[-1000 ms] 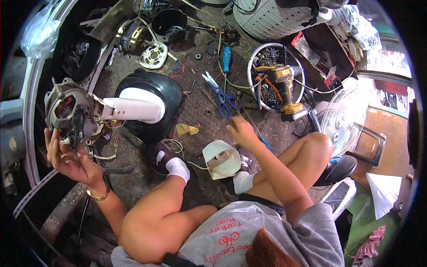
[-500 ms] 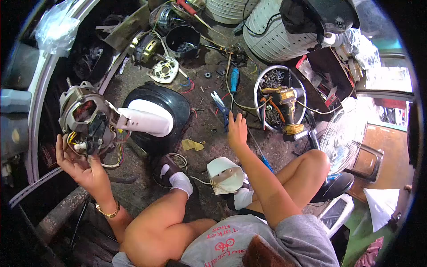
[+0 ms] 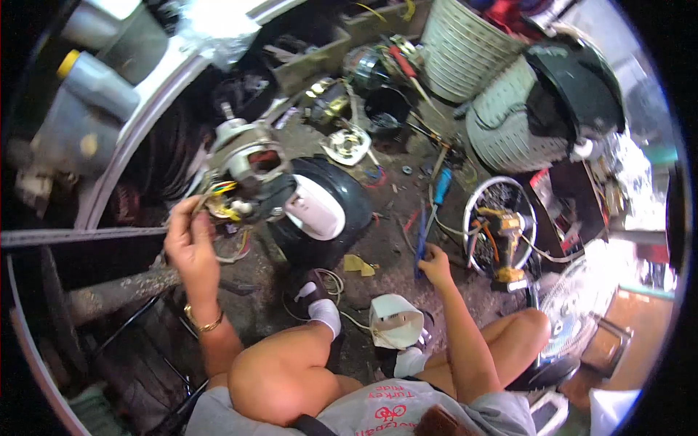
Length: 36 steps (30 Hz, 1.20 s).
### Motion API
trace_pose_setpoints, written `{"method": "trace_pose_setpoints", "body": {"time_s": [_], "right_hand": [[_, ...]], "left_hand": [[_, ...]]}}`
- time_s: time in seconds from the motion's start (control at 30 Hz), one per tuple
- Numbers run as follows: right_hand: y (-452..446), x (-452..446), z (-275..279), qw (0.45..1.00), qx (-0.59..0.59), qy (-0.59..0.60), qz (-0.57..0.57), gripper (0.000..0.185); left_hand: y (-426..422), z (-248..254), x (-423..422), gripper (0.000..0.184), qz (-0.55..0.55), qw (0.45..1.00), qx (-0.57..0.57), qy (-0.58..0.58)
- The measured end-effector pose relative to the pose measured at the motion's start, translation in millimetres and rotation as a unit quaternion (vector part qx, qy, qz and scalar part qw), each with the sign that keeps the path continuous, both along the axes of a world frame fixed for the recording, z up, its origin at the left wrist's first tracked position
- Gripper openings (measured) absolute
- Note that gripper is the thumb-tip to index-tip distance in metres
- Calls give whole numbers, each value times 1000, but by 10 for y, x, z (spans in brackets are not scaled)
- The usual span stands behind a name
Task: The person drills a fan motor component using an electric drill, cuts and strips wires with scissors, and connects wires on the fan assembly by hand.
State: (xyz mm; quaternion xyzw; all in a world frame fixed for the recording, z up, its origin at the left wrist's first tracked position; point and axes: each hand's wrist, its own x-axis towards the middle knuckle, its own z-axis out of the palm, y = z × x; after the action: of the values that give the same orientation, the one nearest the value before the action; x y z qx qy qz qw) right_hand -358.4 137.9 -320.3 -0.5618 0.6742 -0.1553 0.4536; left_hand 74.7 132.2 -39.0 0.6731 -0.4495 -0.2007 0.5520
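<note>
In the head view, the grey fan motor [image 3: 243, 149] is at ten o'clock, its housing open at the side and coloured wires [image 3: 227, 190] spilling out below; it joins the white neck of a black base [image 3: 349, 190] just left of centre. The left hand [image 3: 193, 243], at nine o'clock, reaches up to these wires, its fingers half curled and the thumb a little apart; whether it pinches anything is impossible to tell. The right hand [image 3: 435, 266], at four o'clock, is closed in a narrow grip on blue-handled scissors [image 3: 421, 240], seen edge-on between three and four. Near them, between two and three, lies a blue screwdriver [image 3: 443, 186]. Just before six o'clock, the grey shirt [image 3: 342, 407] carries red print: "Turkey" above "Ride", then a small bicycle figure; the line beneath is partly covered and cannot be read in full. A yellow-and-black drill [image 3: 503, 227] rests at three o'clock across a round metal-rimmed basin [image 3: 533, 211], any lettering on it too blurred to read. At two o'clock, a black visor-like piece [image 3: 582, 87] leans over a pale slotted basket [image 3: 502, 134]. A white plastic cover [image 3: 396, 327] sits at five o'clock.
</note>
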Motion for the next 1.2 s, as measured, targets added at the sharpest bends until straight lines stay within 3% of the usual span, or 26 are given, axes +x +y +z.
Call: {"method": "trace_pose_setpoints", "body": {"time_s": [0.07,0.1,0.13,0.2,0.33,0.6,0.7,0.73,0.8,0.87,1.0,1.03,1.07,1.1,1.13,1.2], "right_hand": [[127,162,277,946,99,-248,-182,54],[161,167,319,929,139,-292,-180,50],[178,156,330,908,180,-333,-179,47],[226,249,322,893,196,-360,-185,43],[193,427,456,852,196,-425,-237,29],[149,582,670,867,91,-446,-203,38],[45,652,968,883,94,-408,-213,38],[9,678,1030,884,99,-406,-211,38],[-12,717,1080,894,39,-408,-179,38],[-42,691,1031,918,35,-363,-156,42],[39,619,762,950,-6,-255,-182,51],[102,592,681,941,0,-267,-207,50],[133,565,607,932,8,-278,-232,49],[144,594,738,946,-3,-244,-215,48],[158,579,727,946,-4,-244,-215,48],[172,530,713,953,-14,-243,-183,46]], "left_hand": [[-42,-7,-11,13,-16,998,-35,-40],[-41,47,-64,11,-3,999,-37,16],[-68,48,-13,11,-17,997,-61,-54],[-105,132,-69,13,-12,993,-98,-64],[-23,93,-42,18,-23,996,-90,4],[16,-81,52,11,-73,996,30,-38],[73,-206,142,23,-150,973,71,160],[105,-144,116,23,-146,973,74,161],[180,27,40,29,-232,918,85,309],[248,-12,26,34,-233,914,88,320],[166,-77,-105,37,-132,975,-7,178],[84,-57,-123,38,-87,992,-89,27],[21,-28,-120,39,-38,977,-167,-125],[0,27,-64,40,-29,961,-157,-224],[-29,39,-47,40,-29,961,-158,-225],[-92,60,-38,36,-54,909,-173,-376]]}}
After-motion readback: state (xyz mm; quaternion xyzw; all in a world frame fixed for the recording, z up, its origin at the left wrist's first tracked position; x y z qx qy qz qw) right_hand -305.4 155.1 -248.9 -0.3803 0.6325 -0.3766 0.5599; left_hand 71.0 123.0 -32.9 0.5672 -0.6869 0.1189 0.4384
